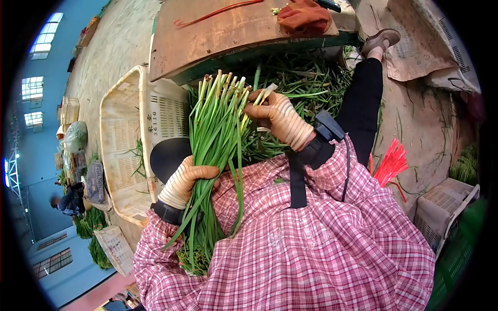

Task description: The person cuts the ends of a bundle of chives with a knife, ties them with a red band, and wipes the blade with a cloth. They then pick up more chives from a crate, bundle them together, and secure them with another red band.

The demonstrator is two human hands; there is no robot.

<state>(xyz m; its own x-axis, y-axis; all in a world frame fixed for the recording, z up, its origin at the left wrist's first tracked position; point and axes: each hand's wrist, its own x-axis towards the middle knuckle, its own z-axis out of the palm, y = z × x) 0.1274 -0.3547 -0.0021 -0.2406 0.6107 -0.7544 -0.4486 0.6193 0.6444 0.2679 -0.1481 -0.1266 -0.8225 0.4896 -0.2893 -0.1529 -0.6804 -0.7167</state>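
A bunch of long, green, chive-like stalks [215, 124] slants upward in front of my chest, its pale cut ends at the top and its leaves drooping over the checked shirt. My left hand [187, 179], in a whitish glove with tan fingers, is wrapped round the bunch at its lower middle. Beside the upper ends, my right hand [277, 115], gloved alike, has its fingers closed on a pale-based stalk [267, 92]. Part of the right fingers is hidden behind stems. Loose green leaves [311, 78] lie heaped behind the right hand.
A wooden board [223, 33] stands ahead, bearing a red strip [220, 11] and an orange-brown cloth [303, 18]. At left is a cream plastic crate [124, 98]. Red ties [390, 165] hang at my right side, near a grey crate [441, 207]. Another person [71, 199] is far left.
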